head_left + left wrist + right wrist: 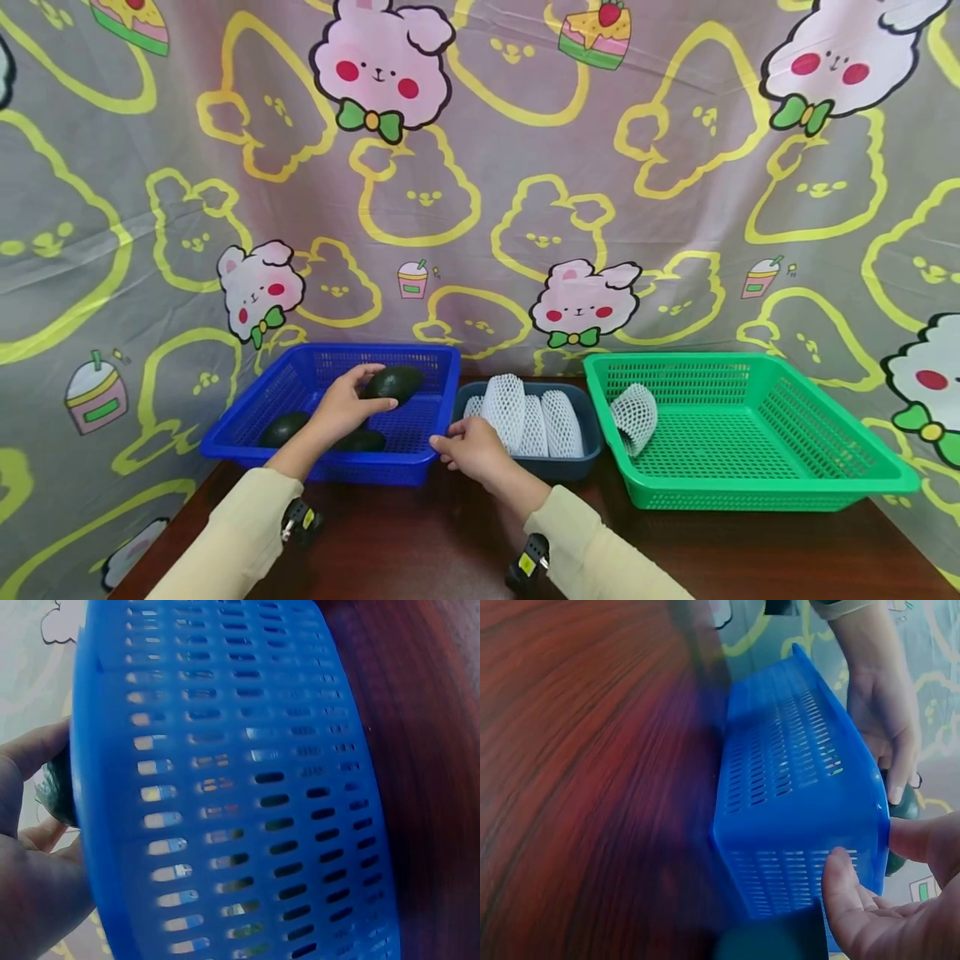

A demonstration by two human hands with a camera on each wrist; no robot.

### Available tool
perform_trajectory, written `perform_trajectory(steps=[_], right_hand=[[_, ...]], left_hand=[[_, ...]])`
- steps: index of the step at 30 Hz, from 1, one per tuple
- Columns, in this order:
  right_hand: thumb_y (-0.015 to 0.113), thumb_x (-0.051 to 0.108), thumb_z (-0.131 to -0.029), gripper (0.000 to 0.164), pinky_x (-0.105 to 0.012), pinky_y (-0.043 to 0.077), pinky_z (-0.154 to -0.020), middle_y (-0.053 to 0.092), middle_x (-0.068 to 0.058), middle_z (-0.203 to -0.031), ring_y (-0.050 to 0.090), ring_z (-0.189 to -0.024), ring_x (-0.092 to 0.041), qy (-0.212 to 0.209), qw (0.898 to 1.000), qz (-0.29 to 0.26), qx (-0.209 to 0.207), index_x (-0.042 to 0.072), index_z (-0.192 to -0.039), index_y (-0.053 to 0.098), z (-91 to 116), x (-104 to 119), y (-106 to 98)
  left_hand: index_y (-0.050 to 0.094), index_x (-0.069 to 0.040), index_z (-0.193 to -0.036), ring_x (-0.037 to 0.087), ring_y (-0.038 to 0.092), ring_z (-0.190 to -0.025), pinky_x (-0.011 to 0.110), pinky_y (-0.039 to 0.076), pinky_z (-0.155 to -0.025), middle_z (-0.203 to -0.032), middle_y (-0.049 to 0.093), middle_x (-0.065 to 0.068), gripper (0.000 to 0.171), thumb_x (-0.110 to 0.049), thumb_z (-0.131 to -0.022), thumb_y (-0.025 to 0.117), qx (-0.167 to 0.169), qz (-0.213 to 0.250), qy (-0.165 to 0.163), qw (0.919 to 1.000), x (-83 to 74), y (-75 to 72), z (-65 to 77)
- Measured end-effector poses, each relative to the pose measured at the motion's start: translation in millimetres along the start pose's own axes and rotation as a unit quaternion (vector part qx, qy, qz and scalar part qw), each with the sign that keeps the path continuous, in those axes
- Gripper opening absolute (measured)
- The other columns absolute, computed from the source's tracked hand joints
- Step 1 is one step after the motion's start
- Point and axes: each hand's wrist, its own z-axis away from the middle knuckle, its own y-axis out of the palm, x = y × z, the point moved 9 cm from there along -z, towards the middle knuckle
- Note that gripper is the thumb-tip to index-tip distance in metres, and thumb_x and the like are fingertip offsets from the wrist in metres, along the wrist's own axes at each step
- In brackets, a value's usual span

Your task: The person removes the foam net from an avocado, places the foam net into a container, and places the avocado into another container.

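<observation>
My left hand (347,407) holds a dark green avocado (394,384) above the blue basket (330,467), thumb on its near side. In the left wrist view the basket wall (180,847) hides most of this avocado. Two more avocados lie in the basket, one at the left (283,428) and one (362,441) partly behind my left wrist. My right hand (476,450) grips the front right corner of the basket rim. In the right wrist view its thumb and fingers (841,889) lie on either side of the rim.
A dark grey bin (592,433) holds several white foam net sleeves (504,412). To its right stands a green basket (750,485) with one foam net (634,419) at its left, something dark showing at its lower end. A patterned cloth hangs behind the dark wooden table (420,542).
</observation>
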Motion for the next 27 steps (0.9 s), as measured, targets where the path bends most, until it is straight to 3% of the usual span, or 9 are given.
perform_trajectory(steps=[4,9,21,27], right_hand=[[0.068,0.003,-0.089,0.020,-0.037,0.058,-0.062,0.068,-0.017,-0.076,0.068,-0.070,-0.029,0.017,0.998,-0.054,0.010,-0.013,-0.097,0.059,-1.6,-2.8,3.8],[0.066,0.001,-0.090,0.013,-0.032,0.057,-0.060,0.065,-0.012,-0.073,0.064,-0.062,-0.018,0.040,0.995,-0.089,0.009,-0.010,-0.092,0.060,-4.8,-6.0,6.2],[0.067,-0.001,-0.088,0.016,-0.026,0.055,-0.055,0.059,-0.007,-0.064,0.057,-0.052,-0.011,0.081,0.988,-0.133,0.020,0.002,-0.078,0.055,-7.4,-13.5,10.0],[0.067,-0.001,-0.088,0.017,-0.026,0.055,-0.055,0.059,-0.006,-0.063,0.056,-0.051,-0.011,0.090,0.987,-0.134,0.025,0.002,-0.075,0.056,-7.6,-14.9,11.0]], left_hand=[[0.048,-0.001,-0.138,0.043,0.046,-0.122,0.058,0.041,-0.095,-0.133,0.050,0.027,0.067,-0.023,-0.083,0.078,0.010,-0.019,-0.023,0.9995,6.9,3.5,-6.0],[0.048,-0.001,-0.137,0.044,0.045,-0.123,0.057,0.042,-0.095,-0.134,0.049,0.028,0.067,-0.023,-0.082,0.078,0.027,-0.031,-0.046,0.9981,14.5,10.8,-13.7],[0.051,0.003,-0.131,0.045,0.052,-0.115,0.054,0.045,-0.091,-0.130,0.052,0.030,0.065,-0.019,-0.078,0.080,0.052,-0.074,-0.055,0.9944,34.3,28.6,-25.6],[0.053,0.005,-0.127,0.045,0.053,-0.112,0.055,0.045,-0.090,-0.126,0.055,0.030,0.063,-0.014,-0.075,0.082,0.066,-0.108,-0.052,0.9907,38.3,35.0,-26.1]])
